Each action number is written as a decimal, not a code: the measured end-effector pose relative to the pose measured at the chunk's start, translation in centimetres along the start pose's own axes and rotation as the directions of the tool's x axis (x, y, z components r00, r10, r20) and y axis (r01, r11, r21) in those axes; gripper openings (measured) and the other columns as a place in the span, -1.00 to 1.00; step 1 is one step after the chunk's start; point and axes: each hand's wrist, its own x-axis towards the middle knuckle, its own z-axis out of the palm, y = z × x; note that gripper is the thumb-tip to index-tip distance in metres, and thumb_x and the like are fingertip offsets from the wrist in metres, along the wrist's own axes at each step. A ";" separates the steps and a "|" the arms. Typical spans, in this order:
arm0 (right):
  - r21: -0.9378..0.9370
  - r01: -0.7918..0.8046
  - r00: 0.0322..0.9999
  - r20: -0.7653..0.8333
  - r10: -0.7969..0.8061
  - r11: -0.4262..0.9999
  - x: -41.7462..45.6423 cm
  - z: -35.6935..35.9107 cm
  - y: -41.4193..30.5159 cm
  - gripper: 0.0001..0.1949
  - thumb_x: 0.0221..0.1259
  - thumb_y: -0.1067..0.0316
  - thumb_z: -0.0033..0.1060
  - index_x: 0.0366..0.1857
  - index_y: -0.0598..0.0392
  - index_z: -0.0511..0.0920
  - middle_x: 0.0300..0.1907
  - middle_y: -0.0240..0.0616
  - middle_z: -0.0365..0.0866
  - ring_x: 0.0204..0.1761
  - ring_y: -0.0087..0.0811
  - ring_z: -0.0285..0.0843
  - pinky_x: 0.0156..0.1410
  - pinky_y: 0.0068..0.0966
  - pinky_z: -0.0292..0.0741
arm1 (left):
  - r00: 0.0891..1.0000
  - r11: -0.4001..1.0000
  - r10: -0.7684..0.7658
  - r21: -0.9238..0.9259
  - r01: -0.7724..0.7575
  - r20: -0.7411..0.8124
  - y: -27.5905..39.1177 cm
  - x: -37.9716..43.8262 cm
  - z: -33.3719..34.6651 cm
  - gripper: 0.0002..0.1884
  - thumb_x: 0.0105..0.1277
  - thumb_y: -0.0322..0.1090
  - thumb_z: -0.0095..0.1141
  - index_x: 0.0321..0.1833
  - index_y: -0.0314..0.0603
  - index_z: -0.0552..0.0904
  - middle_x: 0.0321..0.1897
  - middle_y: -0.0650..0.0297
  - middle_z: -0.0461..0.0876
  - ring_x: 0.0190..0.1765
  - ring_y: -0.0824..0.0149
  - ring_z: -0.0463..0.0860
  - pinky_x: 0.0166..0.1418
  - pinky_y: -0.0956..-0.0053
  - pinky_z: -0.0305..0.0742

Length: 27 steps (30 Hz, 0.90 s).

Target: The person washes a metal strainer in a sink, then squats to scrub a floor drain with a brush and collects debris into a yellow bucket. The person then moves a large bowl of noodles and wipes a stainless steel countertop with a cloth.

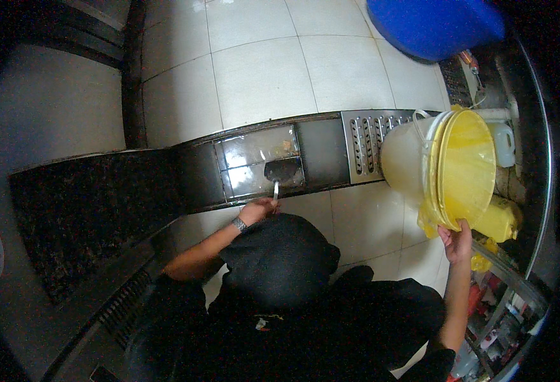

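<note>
My left hand, with a metal watch band at the wrist, is shut on the light handle of a dark flat-bladed scoop or spatula. Its blade lies over a wet, shiny tiled recess in the floor channel, near a small tan scrap. On the right, my right hand grips the lower rim of a yellow plastic bucket. That bucket is tilted on its side, nested with a whitish bucket that has a handle.
A perforated metal drain cover lies beside the buckets. Near the top right stands a large blue container. A white jug, a yellow container and a metal rack line the right side. A dark mat lies at left.
</note>
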 end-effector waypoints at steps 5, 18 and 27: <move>-0.007 0.031 0.999 -0.020 -0.032 0.999 -0.2 0.5 0.0 -0.66 0.24 0.21 0.08 0.01 0.16 0.44 -0.13 -0.13 0.65 -0.25 -0.23 0.71 -0.09 -0.36 0.72 | 0.959 0.940 -0.282 -0.211 0.270 -0.027 -6.1 2.2 2.1 -0.74 0.47 -0.12 0.00 -0.14 -0.14 0.63 -0.27 0.30 0.67 -0.27 0.40 0.59 -0.25 0.41 0.49; -0.027 0.019 1.000 0.011 -0.019 0.999 0.0 -0.6 0.1 -0.64 0.27 0.15 0.11 0.01 0.14 0.42 -0.13 -0.11 0.64 -0.26 -0.24 0.71 -0.13 -0.40 0.72 | 0.814 0.667 -0.555 -0.677 0.311 -0.173 2.6 8.7 5.2 -0.83 0.45 -0.15 0.01 -0.16 -0.06 0.54 -0.41 0.27 0.65 -0.60 0.40 0.40 -0.60 0.44 0.31; -0.027 0.007 1.000 0.003 -0.007 1.000 0.2 -0.3 0.0 -0.67 0.30 0.17 0.07 0.01 0.13 0.42 -0.15 -0.11 0.64 -0.26 -0.26 0.71 -0.14 -0.40 0.72 | 0.971 0.970 -0.240 0.045 0.239 0.018 -1.1 8.2 4.2 -0.76 0.43 -0.13 -0.05 -0.04 -0.09 0.53 -0.37 0.17 0.69 -0.54 0.27 0.57 -0.58 0.27 0.41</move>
